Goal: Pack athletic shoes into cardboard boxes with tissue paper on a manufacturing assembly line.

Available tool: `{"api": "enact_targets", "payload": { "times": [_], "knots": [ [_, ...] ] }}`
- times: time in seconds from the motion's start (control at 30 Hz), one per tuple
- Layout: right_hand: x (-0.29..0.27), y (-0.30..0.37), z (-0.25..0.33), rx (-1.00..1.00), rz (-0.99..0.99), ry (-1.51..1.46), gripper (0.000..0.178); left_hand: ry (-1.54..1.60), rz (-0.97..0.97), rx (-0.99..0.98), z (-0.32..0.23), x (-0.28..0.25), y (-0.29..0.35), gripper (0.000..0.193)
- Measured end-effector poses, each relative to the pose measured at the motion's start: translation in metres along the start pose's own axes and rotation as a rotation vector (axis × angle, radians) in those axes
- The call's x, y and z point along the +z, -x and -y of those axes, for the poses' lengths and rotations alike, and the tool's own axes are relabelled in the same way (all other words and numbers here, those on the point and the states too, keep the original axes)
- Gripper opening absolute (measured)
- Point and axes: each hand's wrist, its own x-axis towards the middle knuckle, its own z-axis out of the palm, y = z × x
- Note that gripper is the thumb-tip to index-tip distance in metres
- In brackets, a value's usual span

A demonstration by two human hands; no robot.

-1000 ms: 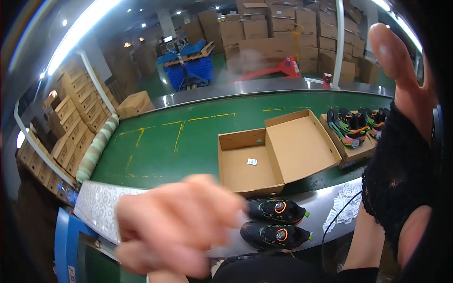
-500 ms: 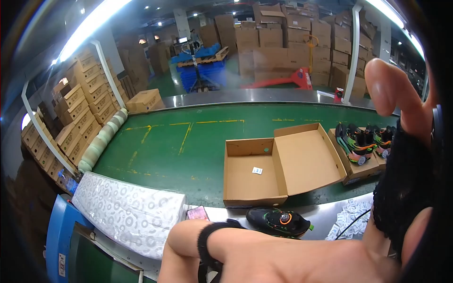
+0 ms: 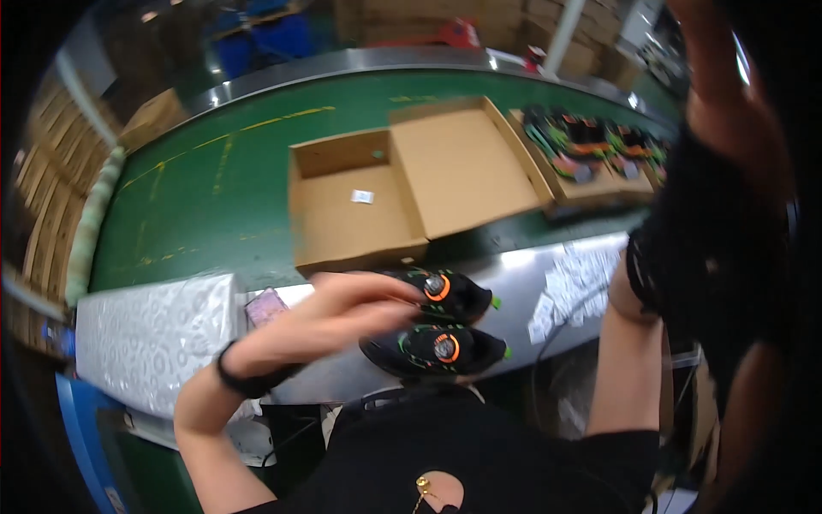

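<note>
Two black sneakers with orange-ringed dials lie side by side on the metal ledge: a far shoe [image 3: 462, 295] and a near shoe [image 3: 441, 349]. My left hand [image 3: 351, 313], smeared by motion, reaches across the left ends of both. Its fingers are stretched out, with nothing seen in them; whether it touches a shoe I cannot tell. My right hand [image 3: 736, 111] is raised close to the camera at the right edge, its fingers dark, blurred and partly cut off. Beyond the shoes an open cardboard shoebox [image 3: 330, 214] holds a small white packet [image 3: 362, 197], its lid [image 3: 467, 167] folded to the right.
White packets [image 3: 569, 287] are heaped right of the shoes, near a dark cable. More sneakers [image 3: 591, 146] sit on cardboard boxes behind. A patterned wrapped stack [image 3: 158, 330] and a pink phone-like item [image 3: 267, 306] lie left. The green belt [image 3: 188, 201] runs beyond.
My left arm has dropped from close to the camera to over the shoes. The view has tipped downward, bringing the near shoe and my torso into sight. My right hand stays raised.
</note>
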Motion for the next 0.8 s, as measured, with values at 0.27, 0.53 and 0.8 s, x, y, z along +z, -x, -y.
{"api": "enact_targets", "payload": {
  "times": [0.27,0.53,0.8],
  "knots": [
    [0.083,0.116,-0.103,0.360,0.759,0.077,0.061,-0.862,-1.218,-0.346,0.132,-0.134,0.232,0.031],
    [0.147,0.195,-0.114,0.440,1.546,0.331,0.042,-0.932,-1.115,-1.052,0.192,-0.120,0.301,0.093],
    [0.094,0.189,-0.116,0.471,1.480,0.524,0.035,-1.089,-1.429,-0.848,0.228,-0.140,0.356,0.076]
  ]
}}
